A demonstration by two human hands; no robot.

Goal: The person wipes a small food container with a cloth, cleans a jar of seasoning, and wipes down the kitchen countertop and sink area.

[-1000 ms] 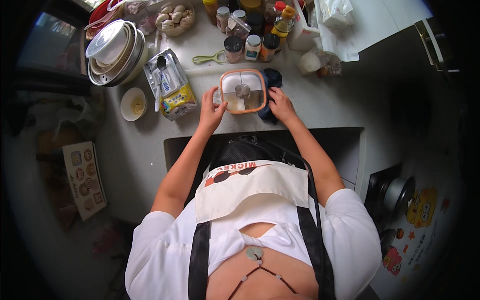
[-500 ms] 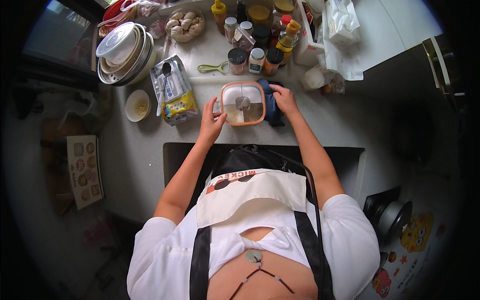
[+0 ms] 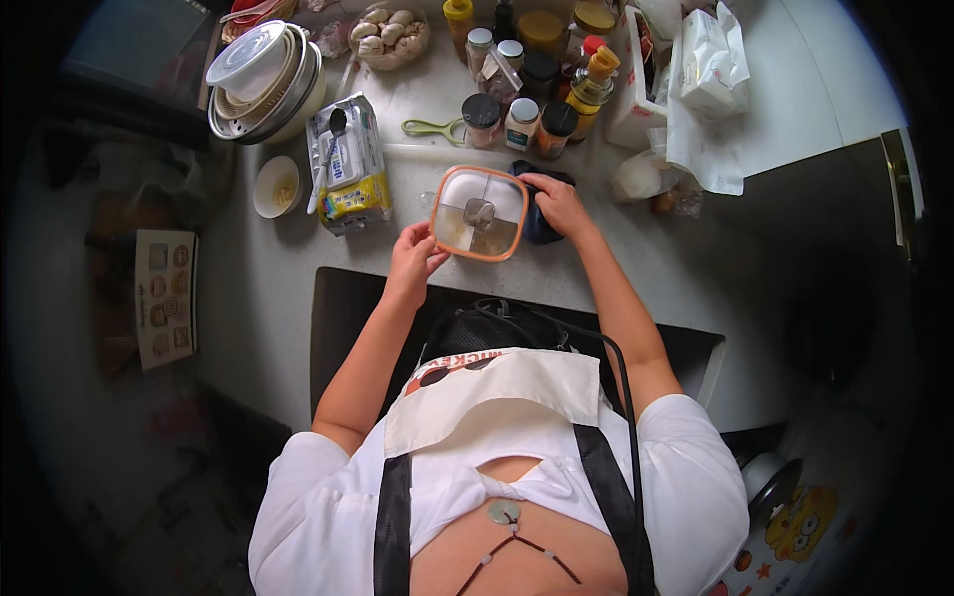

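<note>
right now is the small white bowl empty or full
Neither: some pale yellowish bits lie in the bowl, while most of its inside shows bare.

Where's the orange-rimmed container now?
Head view, upper middle: the orange-rimmed container is between the left hand and right hand, dark blue cloth at its right.

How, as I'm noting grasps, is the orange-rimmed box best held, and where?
Likely by opposite edges of the box's rim, left grip from the left, right grip from the right: the box is squarish, no handle showing. The dark cloth crowds its right edge, so pinch from above there.
</note>
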